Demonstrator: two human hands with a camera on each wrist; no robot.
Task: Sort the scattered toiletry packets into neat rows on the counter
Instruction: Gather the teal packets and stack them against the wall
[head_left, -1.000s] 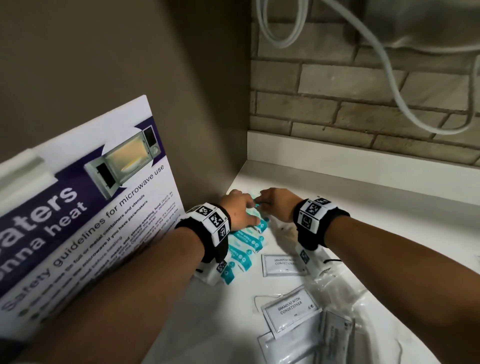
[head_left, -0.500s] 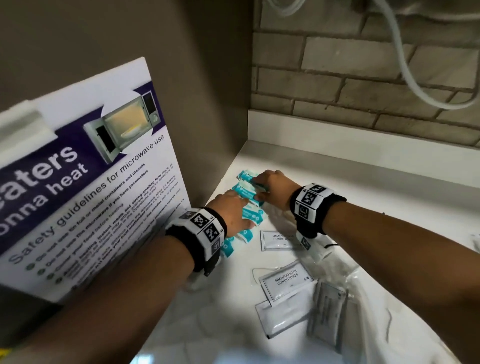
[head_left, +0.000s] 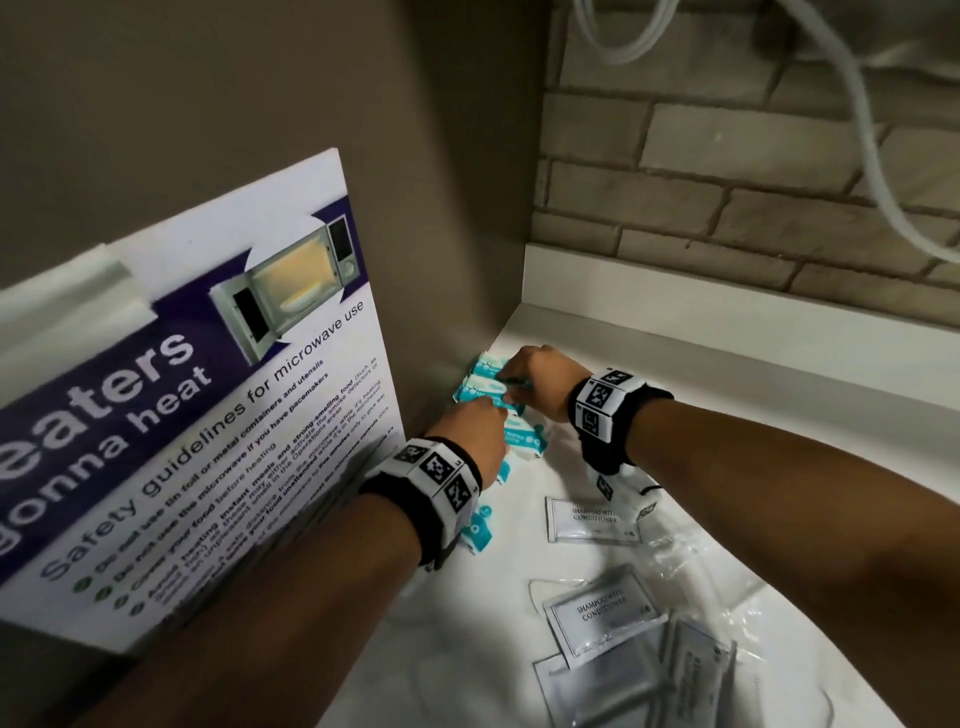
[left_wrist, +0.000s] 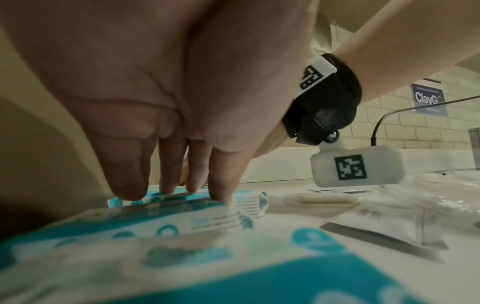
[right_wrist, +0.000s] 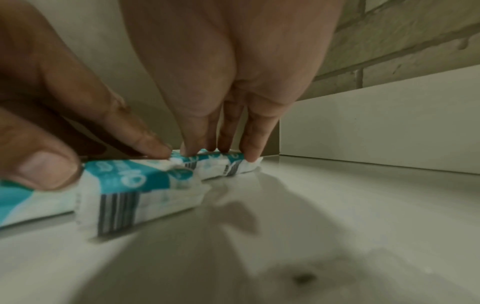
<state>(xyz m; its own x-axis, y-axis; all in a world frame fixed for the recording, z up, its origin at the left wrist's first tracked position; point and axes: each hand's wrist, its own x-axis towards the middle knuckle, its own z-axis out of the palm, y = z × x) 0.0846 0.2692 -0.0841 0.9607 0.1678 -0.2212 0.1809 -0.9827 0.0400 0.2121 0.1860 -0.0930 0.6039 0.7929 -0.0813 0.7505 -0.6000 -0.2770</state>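
Note:
Several teal and white packets (head_left: 480, 371) lie in a row along the left wall on the white counter (head_left: 467, 649). My left hand (head_left: 500, 417) presses straight fingers (left_wrist: 221, 193) down on a middle teal packet (left_wrist: 249, 203). My right hand (head_left: 513, 378) presses straight fingertips (right_wrist: 250, 156) on the farthest teal packets (right_wrist: 233, 164) near the corner. The left hand's thumb (right_wrist: 46, 170) rests on a nearer teal packet (right_wrist: 145, 181). Grey shampoo sachets (head_left: 592, 519) lie loose to the right of the row, with more (head_left: 605, 610) nearer me.
A microwave safety poster (head_left: 208, 415) leans against the left wall beside the row. Crumpled clear plastic (head_left: 691, 551) lies under my right forearm. A brick wall with a white upstand (head_left: 727, 296) closes the back, and a white cable (head_left: 872, 156) hangs there.
My left hand has slid back along the teal row towards me. The right hand has stayed on the far packets, which now show beyond it.

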